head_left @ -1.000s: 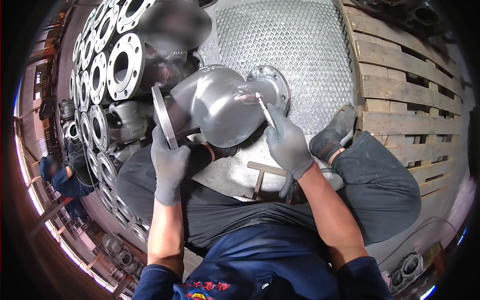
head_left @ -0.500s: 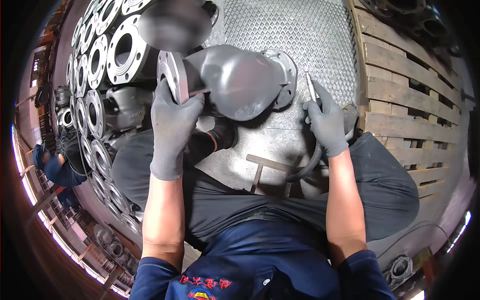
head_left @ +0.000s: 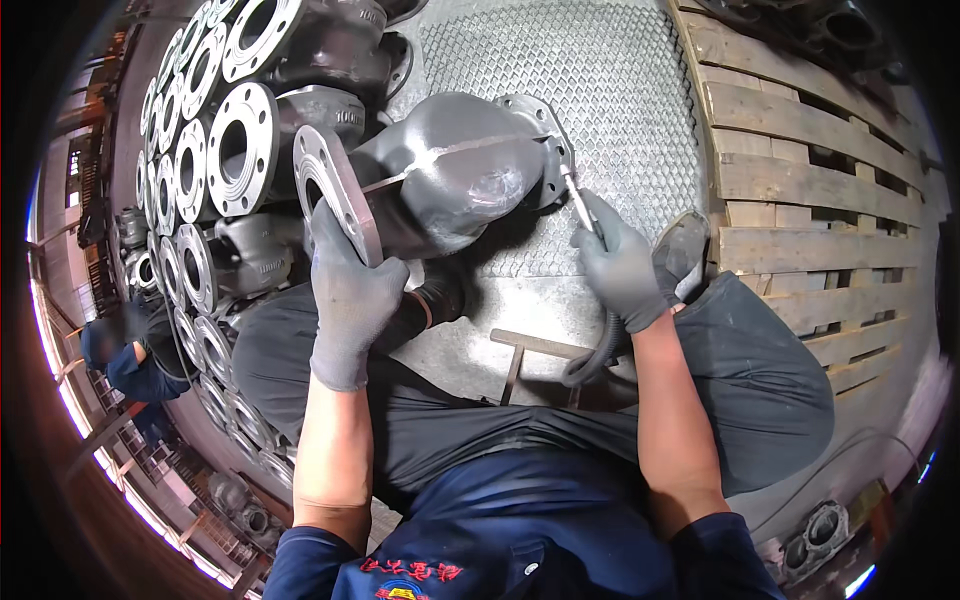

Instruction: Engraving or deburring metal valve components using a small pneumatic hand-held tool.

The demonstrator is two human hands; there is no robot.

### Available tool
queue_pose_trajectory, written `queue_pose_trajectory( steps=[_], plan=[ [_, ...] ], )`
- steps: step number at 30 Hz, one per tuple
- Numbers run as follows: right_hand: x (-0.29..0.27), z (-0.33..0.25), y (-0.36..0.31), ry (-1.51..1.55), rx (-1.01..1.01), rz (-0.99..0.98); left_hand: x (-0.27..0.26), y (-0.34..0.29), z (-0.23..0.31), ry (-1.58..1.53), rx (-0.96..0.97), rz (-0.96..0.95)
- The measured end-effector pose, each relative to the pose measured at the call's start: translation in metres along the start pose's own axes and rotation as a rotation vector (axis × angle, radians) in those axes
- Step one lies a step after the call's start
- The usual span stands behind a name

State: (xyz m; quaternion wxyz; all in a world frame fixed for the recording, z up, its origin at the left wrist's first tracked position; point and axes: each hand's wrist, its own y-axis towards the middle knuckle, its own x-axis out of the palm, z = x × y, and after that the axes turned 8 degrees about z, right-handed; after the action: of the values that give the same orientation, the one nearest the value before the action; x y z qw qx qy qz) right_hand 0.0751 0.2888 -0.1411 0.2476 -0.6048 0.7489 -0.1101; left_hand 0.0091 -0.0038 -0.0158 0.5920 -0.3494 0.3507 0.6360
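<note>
A dark grey cast valve body [head_left: 440, 185] lies on its side in front of me, a raised seam running along its bulge. My left hand [head_left: 355, 295], in a grey glove, is closed round the rim of its near-left flange [head_left: 335, 185], thumb on one face. In my gloved right hand [head_left: 622, 268] is a slim silver pen-shaped grinder [head_left: 578, 200], with a black hose [head_left: 600, 362] below that hand. The tool's tip is at the edge of the right flange [head_left: 552, 150]; whether it touches cannot be made out.
Similar flanged castings [head_left: 240, 150] are stacked to the left. A textured metal plate [head_left: 630, 110] lies under and beyond the valve body, with a wooden pallet [head_left: 810, 180] to the right. A T-shaped metal bar [head_left: 535, 343] is between my legs. Another person [head_left: 130, 360] is at far left.
The valve body has turned, bringing its seam into view, and its left flange sits lower. My right hand has moved left, bringing the grinder's tip to the right flange.
</note>
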Motion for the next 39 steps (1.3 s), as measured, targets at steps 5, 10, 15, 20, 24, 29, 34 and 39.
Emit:
queue_pose_trajectory(
  steps=[5,10,15,20,24,29,34,39],
  plan=[
    [0.022,-0.004,-0.008,-0.024,-0.182,-0.079,0.003,0.0,-0.005,0.023,0.025,0.047],
    [0.046,-0.019,-0.034,-0.062,-0.409,0.021,0.007,0.003,0.007,-0.007,0.037,0.093],
    [0.035,-0.023,-0.024,-0.049,-0.389,0.003,0.009,0.018,0.013,-0.004,0.011,0.116],
    [0.019,-0.018,-0.013,-0.035,-0.208,-0.008,0.014,0.036,0.02,-0.072,-0.135,0.148],
    [0.015,-0.027,-0.013,0.032,-0.101,-0.051,0.014,0.042,0.016,-0.226,-0.237,0.128],
    [0.009,-0.007,-0.004,0.062,-0.1,-0.021,0.008,0.038,0.038,-0.428,-0.298,0.021],
    [-0.006,-0.009,0.0,0.141,0.001,0.066,0.007,0.038,0.032,-0.384,-0.161,-0.015],
    [-0.028,-0.039,-0.002,0.241,0.06,0.174,0.012,0.039,0.018,-0.275,-0.16,0.01]
  ],
)
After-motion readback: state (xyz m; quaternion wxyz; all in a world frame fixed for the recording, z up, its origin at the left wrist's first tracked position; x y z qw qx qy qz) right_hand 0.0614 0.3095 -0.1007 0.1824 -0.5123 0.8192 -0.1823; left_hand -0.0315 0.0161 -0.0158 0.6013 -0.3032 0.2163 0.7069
